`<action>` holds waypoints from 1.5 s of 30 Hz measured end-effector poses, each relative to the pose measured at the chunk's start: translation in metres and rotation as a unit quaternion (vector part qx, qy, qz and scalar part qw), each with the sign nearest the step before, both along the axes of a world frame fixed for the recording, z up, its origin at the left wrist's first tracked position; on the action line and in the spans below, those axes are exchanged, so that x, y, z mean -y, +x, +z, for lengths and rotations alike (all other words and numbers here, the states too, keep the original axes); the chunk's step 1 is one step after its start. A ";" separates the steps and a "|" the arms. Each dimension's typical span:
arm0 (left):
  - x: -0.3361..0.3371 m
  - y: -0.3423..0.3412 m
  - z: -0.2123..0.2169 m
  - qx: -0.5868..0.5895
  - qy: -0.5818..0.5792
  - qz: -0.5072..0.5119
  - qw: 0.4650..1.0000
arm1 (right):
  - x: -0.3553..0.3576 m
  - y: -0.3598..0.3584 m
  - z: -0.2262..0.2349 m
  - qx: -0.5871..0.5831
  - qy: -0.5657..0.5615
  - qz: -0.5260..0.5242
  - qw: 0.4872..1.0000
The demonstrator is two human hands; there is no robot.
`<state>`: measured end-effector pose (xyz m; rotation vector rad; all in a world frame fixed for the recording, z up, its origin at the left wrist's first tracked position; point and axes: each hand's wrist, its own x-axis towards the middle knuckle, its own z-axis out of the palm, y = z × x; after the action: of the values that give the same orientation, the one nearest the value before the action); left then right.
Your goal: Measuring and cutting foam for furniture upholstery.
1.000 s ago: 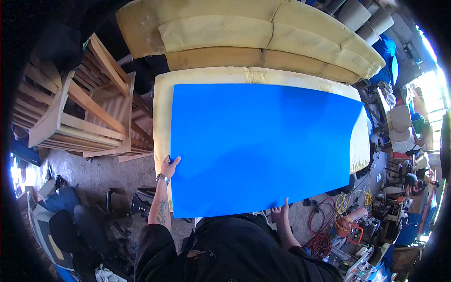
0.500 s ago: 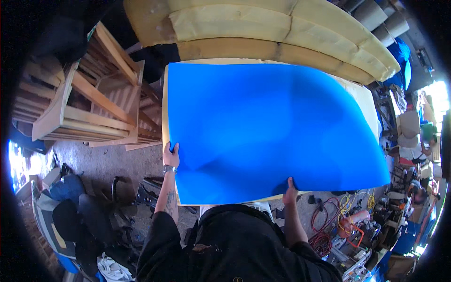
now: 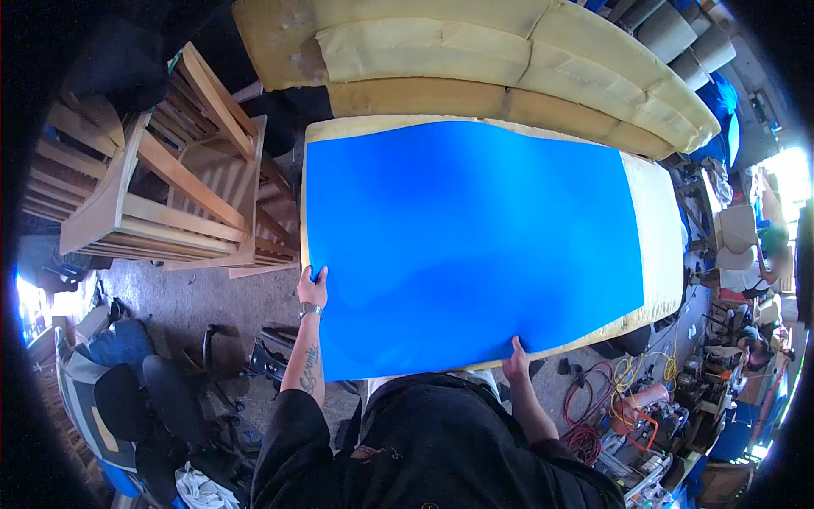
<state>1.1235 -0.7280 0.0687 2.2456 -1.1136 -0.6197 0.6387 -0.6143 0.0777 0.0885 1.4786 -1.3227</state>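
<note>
Left hand [image 3: 313,288] pinches the left edge of the blue sheet [image 3: 475,246], near its closest corner; thumb laid on the blue face, the rest of the grip partly hidden. Right hand [image 3: 515,362] grips the near edge, right of the body; thumb on top, fingers out of sight underneath.

Left forearm [image 3: 298,369] runs up almost straight from a dark sleeve, a metal-banded watch [image 3: 310,310] at the wrist. Right forearm [image 3: 532,411] leans inward, its hand lower and closer to the torso [image 3: 441,458] than the left.

Sheet lies over a pale foam slab [image 3: 663,233], covering most of it. Slab shows as a strip along the far side and a wider patch at the right end. Sheet's far edge is wavy, not straight.

Directly beyond the slab: long yellowish foam pieces [image 3: 424,53], layered, bounding the far side. Slatted wooden frames [image 3: 188,227] crowd the left end. On the floor [image 3: 161,297], lower left, black chair parts [image 3: 157,390]. Lower right: red hose [image 3: 585,437] and yellow cable [image 3: 627,373] in loops, near an orange-red machine [image 3: 640,403]. Far right, a seated person in a white top [image 3: 746,278].
</note>
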 end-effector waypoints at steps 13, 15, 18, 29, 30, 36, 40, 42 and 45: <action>0.009 -0.008 0.009 -0.002 0.020 0.000 1.000 | 0.005 0.004 0.005 -0.104 -0.004 0.009 0.995; 0.010 -0.006 0.007 -0.001 0.004 -0.005 1.000 | 0.012 0.002 -0.013 -0.053 0.038 -0.002 0.998; 0.008 -0.003 0.001 0.039 0.017 -0.006 0.999 | 0.004 -0.001 -0.009 -0.019 0.072 0.012 0.997; 0.016 0.002 0.008 -0.019 0.030 -0.015 0.999 | 0.007 0.004 0.015 0.029 -0.003 0.046 0.999; 0.014 0.003 0.009 -0.046 0.000 -0.015 0.999 | 0.006 0.002 0.016 0.111 -0.075 0.036 0.990; 0.011 0.002 -0.001 0.023 0.036 0.010 0.999 | -0.004 -0.002 0.006 0.080 -0.042 0.031 0.995; 0.015 0.010 -0.007 0.032 0.005 0.012 0.999 | -0.008 0.000 -0.017 -0.004 0.016 0.040 0.999; 0.017 0.014 -0.010 0.019 0.042 -0.002 0.999 | -0.011 -0.002 -0.020 -0.006 0.033 0.058 0.998; 0.016 0.016 -0.014 -0.015 0.034 -0.009 0.999 | -0.010 -0.003 -0.015 -0.016 0.061 0.063 0.996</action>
<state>1.1395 -0.7443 0.0550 2.2789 -1.1140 -0.7052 0.6357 -0.6041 0.0622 0.0543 1.5659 -1.1369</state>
